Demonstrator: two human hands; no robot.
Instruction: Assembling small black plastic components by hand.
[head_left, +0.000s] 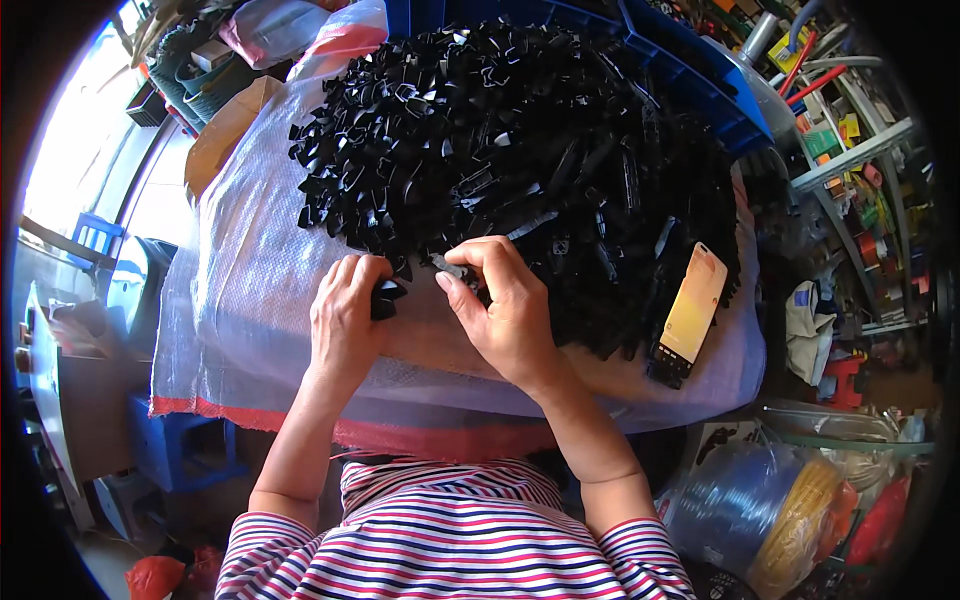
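A large heap of small black plastic parts [430, 130] spreads over a white woven sheet [260, 250] in front of me. At the heap's near edge, my left hand [345, 310] is closed around a black plastic part [386, 297], its fingers curled with their tips partly hidden. Close by on the right, my right hand [505, 310] pinches a greyish piece [450, 267] between thumb and forefinger; its exact kind is too small to tell. The two hands are a short way apart, just above the sheet.
A phone with a lit screen [693, 305] leans at the heap's right side. Behind the heap stands a blue plastic crate [700, 70]. Cluttered metal shelving [850, 160] fills the right. A blue stool [180, 445] is at lower left, and wrapped coils [750, 510] lie at lower right.
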